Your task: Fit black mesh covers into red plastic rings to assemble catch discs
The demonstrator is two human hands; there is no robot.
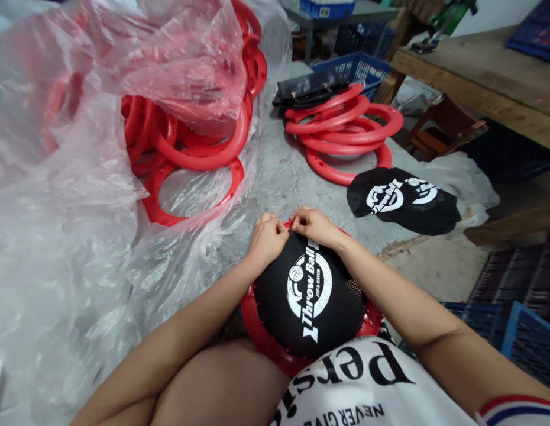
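Observation:
A red plastic ring rests on my lap with a black mesh cloth printed "Throw Ball" in white stretched over it. My left hand and my right hand sit side by side at the ring's far edge. Both are closed in a pinch on the rim of the black cloth, pressing it against the ring.
A clear plastic bag full of red rings fills the left. A loose stack of red rings lies on the concrete floor ahead, with a pile of black printed cloths beside it. Blue crates and a wooden bench stand at the right.

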